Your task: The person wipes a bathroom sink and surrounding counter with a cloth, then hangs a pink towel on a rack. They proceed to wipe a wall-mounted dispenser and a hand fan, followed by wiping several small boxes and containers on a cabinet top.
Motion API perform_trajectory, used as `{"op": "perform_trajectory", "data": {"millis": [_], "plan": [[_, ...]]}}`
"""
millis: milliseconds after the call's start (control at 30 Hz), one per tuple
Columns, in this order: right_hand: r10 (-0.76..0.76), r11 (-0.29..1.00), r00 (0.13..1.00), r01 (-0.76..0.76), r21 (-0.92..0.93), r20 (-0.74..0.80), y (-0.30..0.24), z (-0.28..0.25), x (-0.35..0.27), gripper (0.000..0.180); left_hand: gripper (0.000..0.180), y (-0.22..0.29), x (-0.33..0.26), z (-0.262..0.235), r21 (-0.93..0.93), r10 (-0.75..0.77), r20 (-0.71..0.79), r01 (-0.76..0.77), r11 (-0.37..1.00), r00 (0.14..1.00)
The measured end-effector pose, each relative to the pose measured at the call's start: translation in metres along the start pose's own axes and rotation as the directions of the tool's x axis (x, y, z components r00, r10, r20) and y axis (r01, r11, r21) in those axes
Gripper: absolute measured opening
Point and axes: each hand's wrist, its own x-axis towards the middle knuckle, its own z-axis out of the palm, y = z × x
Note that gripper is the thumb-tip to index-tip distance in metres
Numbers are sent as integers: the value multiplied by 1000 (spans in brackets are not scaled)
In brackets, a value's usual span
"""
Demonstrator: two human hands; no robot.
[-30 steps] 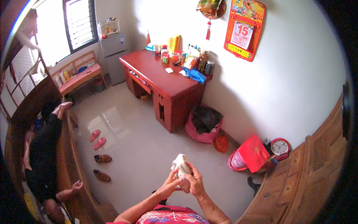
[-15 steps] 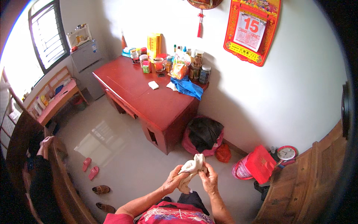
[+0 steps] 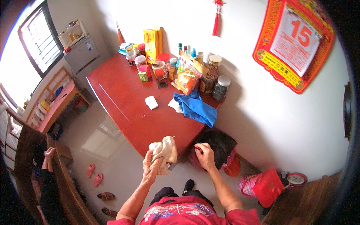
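Note:
My left hand (image 3: 150, 168) grips a crumpled cream cloth (image 3: 167, 150), its fingers closed round the lower folds. The cloth is held up in front of the near corner of the red desk (image 3: 123, 93). To the right, my right hand (image 3: 205, 156) is apart from the cloth, its fingers curled in and nothing visible in them. Beyond that hand, and lower down, lies a black cloth or bag (image 3: 224, 148) on top of a dark pink bundle beside the desk. On the desk are a blue cloth (image 3: 197, 107) and a small white folded piece (image 3: 151, 102).
Jars, a mug (image 3: 159, 70) and a yellow box (image 3: 151, 45) crowd the desk's back edge. A red box (image 3: 268, 187) and a round clock (image 3: 296, 179) stand at right. Pink slippers (image 3: 98, 179) lie on the floor. Another person's hand (image 3: 50, 153) shows at far left.
I have come closer to the desk. My right hand has let go of the cream cloth and moved off to the right; the cloth stays in my left hand.

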Motion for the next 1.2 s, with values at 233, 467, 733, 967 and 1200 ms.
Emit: {"op": "perform_trajectory", "data": {"millis": [233, 467, 733, 967, 1200], "plan": [[-126, 886, 991, 128, -446, 34, 19, 88, 141, 26, 34, 5, 88, -6, 107, 107, -66, -99, 989, 992], [-5, 636, 961, -211, -742, -277, 56, 81, 198, 44, 36, 4, 163, -28, 253, 59, 95, -82, 964, 994], [12, 915, 852, -220, -338, -523, 93, 69, 213, 12, 62, 3, 183, -22, 842, 164, 431, -461, 280, 887], [142, 962, 715, -262, -73, -685, 79, 32, 201, 24, 35, 6, 263, 15, 716, 281, 626, -679, 165, 728], [322, 946, 569, -212, 244, -757, 57, 6, 178, 22, 37, -55, 325, 77, 661, 263, 733, -748, -58, 628]]}}
